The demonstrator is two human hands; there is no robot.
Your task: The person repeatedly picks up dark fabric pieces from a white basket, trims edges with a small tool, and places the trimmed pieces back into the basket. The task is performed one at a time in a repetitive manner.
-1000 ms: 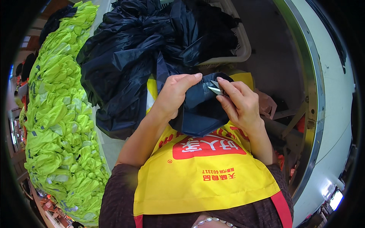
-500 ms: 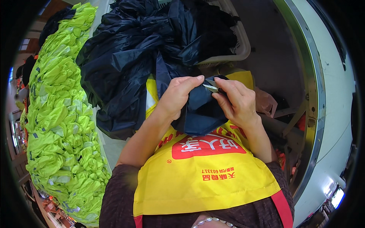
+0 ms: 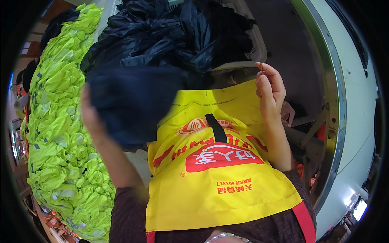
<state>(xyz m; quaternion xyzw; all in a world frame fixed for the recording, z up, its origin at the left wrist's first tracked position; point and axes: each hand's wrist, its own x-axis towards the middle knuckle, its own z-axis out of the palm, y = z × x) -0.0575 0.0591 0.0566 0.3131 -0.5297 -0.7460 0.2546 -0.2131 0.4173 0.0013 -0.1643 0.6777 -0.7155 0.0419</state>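
Smeared by motion, my left hand (image 3: 90, 108) is at the left edge of a bunched piece of navy fabric (image 3: 131, 103), gripping it left of my lap. My fingers there are partly hidden and blurred. On the right, my right hand (image 3: 270, 89) is raised with thumb and forefinger pinched together. The thin tip of the thread snips (image 3: 261, 69) shows between them, seen nearly edge-on. A short black strip (image 3: 216, 128) lies on the yellow apron (image 3: 227, 206) over my lap.
A heap of shiny navy fabric (image 3: 162, 40) fills a white plastic basket (image 3: 259, 50) in front of me. Along the left runs a tall pile of neon yellow-green garments (image 3: 67, 133). A metal-edged pale table (image 3: 356, 117) curves along the right.
My left hand has swung left with the navy fabric, off my lap, uncovering the apron and the black strip. My right hand has moved right, away from the fabric, with the snips.
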